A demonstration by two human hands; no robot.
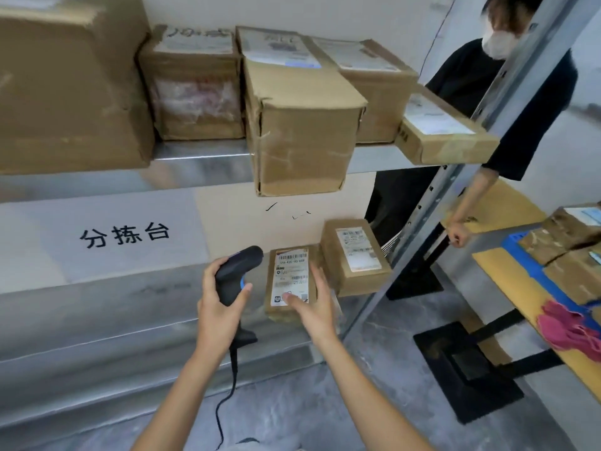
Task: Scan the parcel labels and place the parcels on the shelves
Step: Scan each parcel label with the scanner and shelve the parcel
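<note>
Head camera view of a parcel shelving bay: the person's left hand (219, 307) grips a black handheld scanner (234, 275) by its handle, fingers curled round it, its cord (227, 395) trailing down toward the floor. The scanner's head points up and right, near the top of a small brown parcel (291, 281) lying flat on the lower shelf (97, 307), white barcode label (291, 276) facing up. The right hand (313, 304) rests against the parcel's near right side, fingers relaxed and fairly straight along its edge, thumb lying on the bottom of the label. Just beside it to the right lies a second small parcel (356, 255), label also up, its right end close to the grey metal upright (455, 177) of the rack.

On the upper shelf (201, 154) stand several larger cardboard boxes: a big one (68, 89) at far left, a taped box (195, 89) next to it, a dented box (302, 131) overhanging the shelf front, another box (370, 79) behind it, and a flat parcel (445, 131) jutting out at the right end. A white panel (107, 236) behind the lower shelf carries black Chinese characters.

Beyond the rack stands another person in a black top (487, 92), one hand on the edge of a yellow-topped counter (507, 271) that holds a blue tray (527, 255), more boxes (572, 255) and a pink cloth (566, 327).
</note>
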